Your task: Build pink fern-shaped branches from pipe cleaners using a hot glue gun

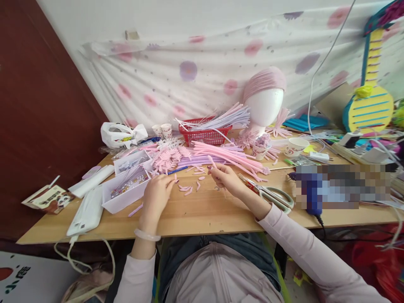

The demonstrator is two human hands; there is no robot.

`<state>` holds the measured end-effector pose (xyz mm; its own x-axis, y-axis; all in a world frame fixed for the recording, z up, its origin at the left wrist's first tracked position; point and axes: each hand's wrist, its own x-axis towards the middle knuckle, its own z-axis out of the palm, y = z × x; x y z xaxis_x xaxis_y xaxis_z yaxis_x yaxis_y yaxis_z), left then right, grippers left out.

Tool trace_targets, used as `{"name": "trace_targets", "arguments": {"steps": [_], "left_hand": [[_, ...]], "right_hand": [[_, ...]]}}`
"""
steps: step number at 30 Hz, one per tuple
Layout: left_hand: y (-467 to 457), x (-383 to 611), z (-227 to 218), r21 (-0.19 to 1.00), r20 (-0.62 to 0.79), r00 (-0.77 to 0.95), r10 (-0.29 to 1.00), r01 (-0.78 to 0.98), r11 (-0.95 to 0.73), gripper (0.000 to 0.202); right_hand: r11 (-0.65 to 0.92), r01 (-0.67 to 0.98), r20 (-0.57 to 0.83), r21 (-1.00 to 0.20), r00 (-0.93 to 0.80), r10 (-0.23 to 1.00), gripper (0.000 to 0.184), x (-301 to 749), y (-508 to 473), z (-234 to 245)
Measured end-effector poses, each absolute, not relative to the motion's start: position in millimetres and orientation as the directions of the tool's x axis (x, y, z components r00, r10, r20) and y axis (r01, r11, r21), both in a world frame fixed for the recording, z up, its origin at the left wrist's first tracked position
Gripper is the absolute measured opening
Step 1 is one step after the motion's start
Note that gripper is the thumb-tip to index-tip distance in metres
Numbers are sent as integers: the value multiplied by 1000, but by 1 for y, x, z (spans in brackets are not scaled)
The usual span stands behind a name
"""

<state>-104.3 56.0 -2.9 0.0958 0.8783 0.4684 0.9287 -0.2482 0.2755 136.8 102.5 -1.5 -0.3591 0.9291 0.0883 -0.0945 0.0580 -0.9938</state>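
My left hand point(158, 192) rests on the wooden table point(202, 212) with its fingers curled, its fingertips at a small pink piece, beside a white tray of beads point(126, 189). My right hand point(224, 176) is pinched on a short pink pipe-cleaner piece that sticks up from the fingers. Several cut pink bits point(188, 189) lie between the two hands. A long bundle of pink pipe cleaners point(227, 156) lies just behind my hands. Scissors with pale green handles point(273, 196) lie by my right wrist.
A red basket point(205, 134) of pale pipe cleaners stands at the back beside a white foam head point(265, 105) with a pink cap. Paper cups point(164, 129), a white bag point(121, 134), a blue glue gun point(311, 189) and a colourful cardboard guitar point(372, 101) crowd the edges.
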Motion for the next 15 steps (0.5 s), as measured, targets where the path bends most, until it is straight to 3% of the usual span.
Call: {"name": "trace_targets", "arguments": {"steps": [4,8,15], "left_hand": [[74,-107,11,200,371,129,920,956,-215,19],[92,-91,12,223,326,185,927,938,-265,23],[137,-55,0,251,226,311,923,897,-364,12]], "right_hand": [[-19,-226,49,-974,-290,956,21,138,106,2],[-71,-326,25,-943,-279,960,18,136,107,6],[-104,-389,3,-915,-266,964,18,138,108,6]]}}
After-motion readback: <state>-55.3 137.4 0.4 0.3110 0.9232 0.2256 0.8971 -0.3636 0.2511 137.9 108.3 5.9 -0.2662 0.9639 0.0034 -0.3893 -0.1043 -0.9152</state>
